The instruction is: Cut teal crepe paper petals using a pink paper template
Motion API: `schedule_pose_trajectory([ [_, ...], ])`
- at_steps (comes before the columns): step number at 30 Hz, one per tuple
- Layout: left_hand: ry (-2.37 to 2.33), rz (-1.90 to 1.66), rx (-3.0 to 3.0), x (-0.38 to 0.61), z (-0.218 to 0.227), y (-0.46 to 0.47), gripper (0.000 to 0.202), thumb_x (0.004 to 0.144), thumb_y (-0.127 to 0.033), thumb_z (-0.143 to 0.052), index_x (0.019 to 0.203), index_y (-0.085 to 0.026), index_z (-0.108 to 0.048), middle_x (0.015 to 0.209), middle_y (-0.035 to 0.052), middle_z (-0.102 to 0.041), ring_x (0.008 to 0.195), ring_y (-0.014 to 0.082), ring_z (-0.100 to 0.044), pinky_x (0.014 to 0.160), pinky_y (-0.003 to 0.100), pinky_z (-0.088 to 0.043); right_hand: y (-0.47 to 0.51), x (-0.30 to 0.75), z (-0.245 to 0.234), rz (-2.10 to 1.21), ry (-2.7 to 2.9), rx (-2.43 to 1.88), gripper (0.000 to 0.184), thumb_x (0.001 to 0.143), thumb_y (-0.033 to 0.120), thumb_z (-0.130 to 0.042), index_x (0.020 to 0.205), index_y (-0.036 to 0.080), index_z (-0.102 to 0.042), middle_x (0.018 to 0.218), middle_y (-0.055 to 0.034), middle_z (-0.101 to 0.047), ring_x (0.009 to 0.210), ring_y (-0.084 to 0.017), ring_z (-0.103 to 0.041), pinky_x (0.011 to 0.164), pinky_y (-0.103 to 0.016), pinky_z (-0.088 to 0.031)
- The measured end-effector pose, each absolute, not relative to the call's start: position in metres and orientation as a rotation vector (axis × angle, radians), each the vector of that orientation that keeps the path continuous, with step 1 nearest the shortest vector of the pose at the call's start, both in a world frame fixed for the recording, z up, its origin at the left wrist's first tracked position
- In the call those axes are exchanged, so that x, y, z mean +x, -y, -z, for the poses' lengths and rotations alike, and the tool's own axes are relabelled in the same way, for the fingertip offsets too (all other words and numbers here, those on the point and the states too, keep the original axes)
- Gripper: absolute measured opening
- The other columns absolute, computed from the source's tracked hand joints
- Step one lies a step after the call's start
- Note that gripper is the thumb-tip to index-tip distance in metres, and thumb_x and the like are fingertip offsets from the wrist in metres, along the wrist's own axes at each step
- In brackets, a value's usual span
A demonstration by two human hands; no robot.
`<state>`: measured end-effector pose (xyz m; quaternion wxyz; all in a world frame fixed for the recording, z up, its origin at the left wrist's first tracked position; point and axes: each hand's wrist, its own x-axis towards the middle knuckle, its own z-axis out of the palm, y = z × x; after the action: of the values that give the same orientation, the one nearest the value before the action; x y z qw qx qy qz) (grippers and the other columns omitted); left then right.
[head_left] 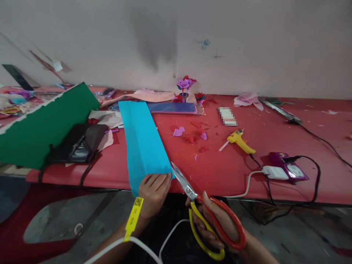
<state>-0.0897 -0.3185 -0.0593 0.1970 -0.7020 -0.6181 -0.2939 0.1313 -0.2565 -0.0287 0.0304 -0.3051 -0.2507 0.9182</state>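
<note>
Holding the near end of a long blue sheet (145,141) in the left hand (154,192), lower middle of the frame, with fingers curled over the edge and thumb hidden. Grasping big scissors (189,190) by the red and yellow handles in the right hand (220,216), lower right of centre, and pointing them at the sheet's lower right corner. Cannot tell whether touching paper with the blades or just beside it.

Barely started on this sheet, judging by the long, unbroken edges; probably left with most of the cutting. Apparently done with some paper flowers (186,84), standing in a small pot at upper middle. Can also see loose petal scraps (178,132) right of the sheet, on the red worktop (275,128).

Noticing, farther out, a yellow glue gun (242,141) right of centre, a white adapter (276,172) against a purple box (295,172) at lower right, a black pouch (79,143) and a large green sheet (55,124) at left. Perhaps hampered by a white cable (249,183) near the right hand, and by the pouch, close to the blue sheet's left side.
</note>
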Motion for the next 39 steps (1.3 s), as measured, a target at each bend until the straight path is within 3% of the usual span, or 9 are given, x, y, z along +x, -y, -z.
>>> schedule_pose_trajectory([
  [5, 1.697, 0.846, -1.977, -0.088, 0.057, 0.317, 0.021, 0.086, -0.01, -0.062, 0.105, -0.016, -0.069, 0.093, 0.0038, -0.075, 0.082, 0.0169, -0.068, 0.077, 0.034, -0.049, 0.25, 0.133, 0.026, -2.826, 0.799, -0.94, 0.06, 0.083, 0.075, -0.047, 0.108, 0.02, -0.053, 0.063, 0.004, -0.052, 0.035, -0.004, -0.038, 0.026, -0.011, -0.033],
  [13, 1.718, 0.779, -1.974, -0.095, 0.059, 0.315, 0.021, 0.088, -0.011, -0.06, 0.106, -0.018, -0.068, 0.095, 0.0035, -0.075, 0.084, 0.0169, -0.068, 0.078, 0.036, -0.046, 0.247, 0.115, 0.032, -2.827, 0.806, -0.927, 0.062, 0.088, 0.074, -0.036, 0.111, 0.02, -0.052, 0.064, 0.0039, -0.05, 0.036, -0.004, -0.038, 0.027, -0.011, -0.029],
  [19, 1.747, 0.76, -1.898, -0.103, 0.052, 0.309, 0.017, 0.085, -0.012, -0.064, 0.099, -0.018, -0.071, 0.088, 0.0007, -0.076, 0.076, 0.0167, -0.067, 0.075, 0.036, -0.044, 0.232, 0.153, 0.013, -2.659, 1.27, -1.117, 0.049, 0.088, 0.065, -0.05, 0.109, 0.021, -0.051, 0.062, 0.007, -0.048, 0.034, -0.003, -0.032, 0.027, -0.012, -0.028],
  [22, 1.758, 0.8, -1.921, -0.105, 0.051, 0.307, 0.014, 0.084, -0.013, -0.065, 0.095, -0.019, -0.073, 0.085, 0.0004, -0.076, 0.075, 0.0174, -0.068, 0.074, 0.035, -0.045, 0.218, 0.162, -0.005, -2.368, 1.62, -1.324, 0.048, 0.086, 0.068, -0.05, 0.09, 0.02, -0.051, 0.051, 0.0102, -0.038, 0.033, -0.003, -0.029, 0.029, -0.012, -0.025],
  [24, 1.8, 0.909, -1.894, -0.105, 0.051, 0.306, 0.013, 0.084, -0.014, -0.066, 0.093, -0.02, -0.074, 0.084, 0.0007, -0.076, 0.074, 0.0174, -0.068, 0.073, 0.034, -0.046, 0.209, 0.156, -0.014, -2.159, 1.694, -1.455, 0.05, 0.081, 0.071, -0.053, 0.087, 0.021, -0.049, 0.052, 0.0103, -0.037, 0.035, -0.004, -0.03, 0.03, -0.012, -0.024],
  [27, 1.932, 1.189, -1.788, -0.104, 0.051, 0.304, 0.011, 0.085, -0.019, -0.065, 0.09, -0.02, -0.074, 0.082, 0.0022, -0.076, 0.073, 0.0167, -0.069, 0.072, 0.031, -0.051, 0.198, 0.137, -0.021, -2.008, 1.717, -1.49, 0.052, 0.075, 0.071, -0.057, 0.095, 0.023, -0.051, 0.057, 0.0087, -0.042, 0.038, -0.005, -0.032, 0.031, -0.015, -0.024],
  [31, 2.215, 1.542, -1.675, -0.102, 0.049, 0.298, 0.014, 0.086, -0.027, -0.064, 0.084, -0.019, -0.075, 0.08, 0.0032, -0.075, 0.073, 0.0161, -0.07, 0.069, 0.028, -0.056, 0.181, 0.112, -0.025, -1.711, 2.075, -1.23, 0.04, 0.078, 0.056, -0.06, 0.098, 0.022, -0.058, 0.078, -0.0016, -0.064, 0.061, -0.015, -0.06, 0.051, -0.023, -0.044],
  [34, 2.418, 1.676, -1.585, -0.102, 0.043, 0.29, 0.014, 0.081, -0.032, -0.068, 0.077, -0.021, -0.075, 0.077, 0.0025, -0.075, 0.072, 0.0175, -0.07, 0.068, 0.028, -0.056, 0.167, 0.094, -0.02, -1.243, 2.423, -1.215, 0.035, 0.087, 0.049, -0.051, 0.107, 0.022, -0.06, 0.094, -0.0075, -0.07, 0.085, -0.025, -0.068, 0.071, -0.031, -0.048],
  [39, 2.534, 1.567, -1.804, -0.107, 0.035, 0.288, 0.02, 0.086, -0.035, -0.06, 0.082, -0.024, -0.076, 0.086, 0.0031, -0.076, 0.082, 0.02, -0.069, 0.078, 0.034, -0.055, 0.151, 0.071, -0.003, -0.325, 2.789, -1.369, 0.037, 0.089, 0.03, -0.05, 0.124, 0.017, -0.053, 0.101, -0.0148, -0.068, 0.09, -0.032, -0.068, 0.072, -0.036, -0.047],
])
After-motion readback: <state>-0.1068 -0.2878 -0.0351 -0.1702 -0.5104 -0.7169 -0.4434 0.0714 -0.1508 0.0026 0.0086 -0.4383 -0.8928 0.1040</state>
